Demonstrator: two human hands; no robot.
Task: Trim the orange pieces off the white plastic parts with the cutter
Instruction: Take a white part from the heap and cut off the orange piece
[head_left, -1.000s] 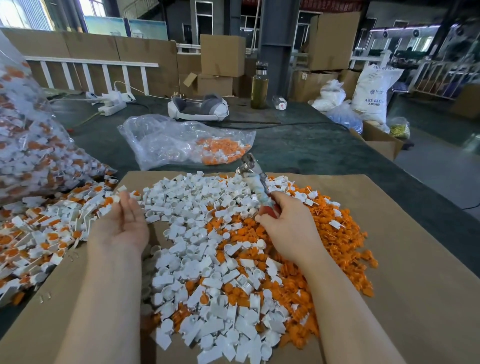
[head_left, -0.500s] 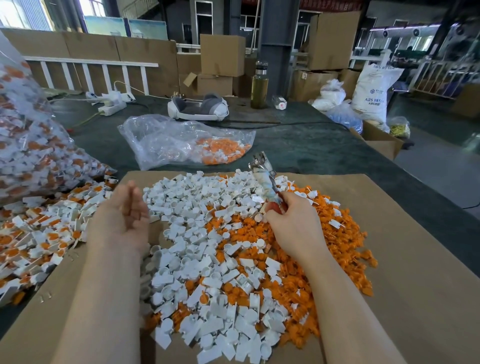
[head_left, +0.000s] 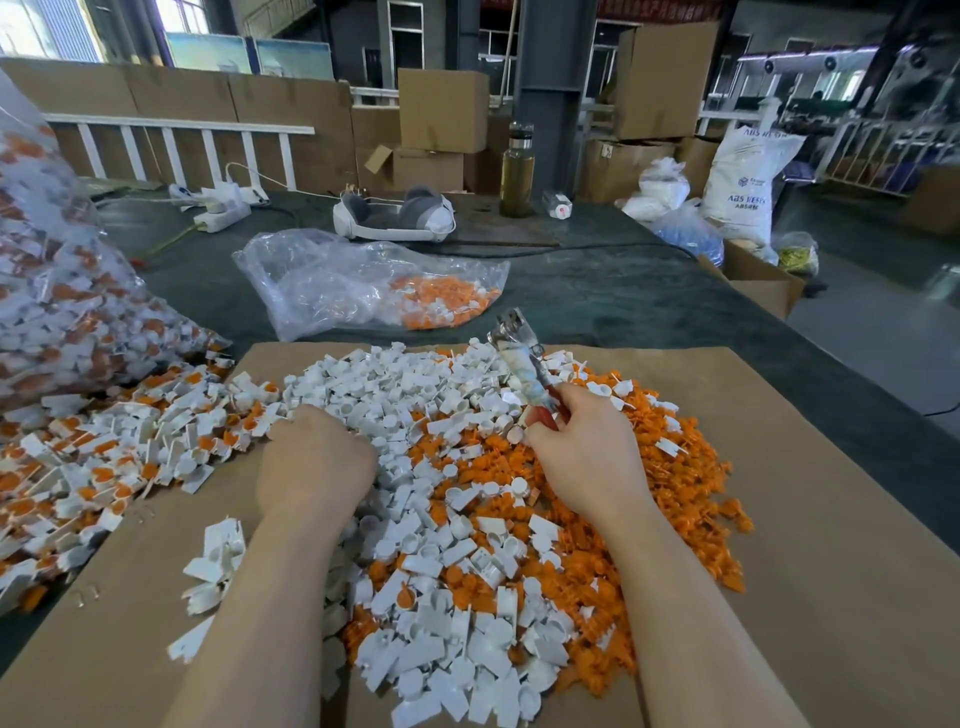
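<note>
Far left: big clear bag (head_left: 57, 291) stuffed with white-and-orange parts, leaning at the edge of the green tabletop (head_left: 597, 296). Below it, a loose spill of untrimmed parts (head_left: 104, 457), white with orange bits attached, lying partly on the brown cardboard sheet (head_left: 831, 545).

Left hand (head_left: 311, 462): back of hand up, knuckles forward, fingers curled down into the near edge of the white pile; what they hold, if anything, is hidden – cannot tell. A few white pieces lie just left of the forearm.

Centre: heap of white plastic parts (head_left: 441, 519) on the cardboard, mixed with orange toward the right. Behind it on the tabletop, a slack clear bag with orange pieces (head_left: 436, 301) inside; further back a white headset (head_left: 395, 218), a power strip (head_left: 221, 210), a bottle (head_left: 517, 171).

Right hand (head_left: 587, 457): clenched around the red handle of the cutter (head_left: 524, 364), metal head pointing up and away, above the pile.

Right: mound of orange pieces (head_left: 675, 467), touching the white heap. Far right, white sacks and cardboard boxes beside the tabletop
</note>
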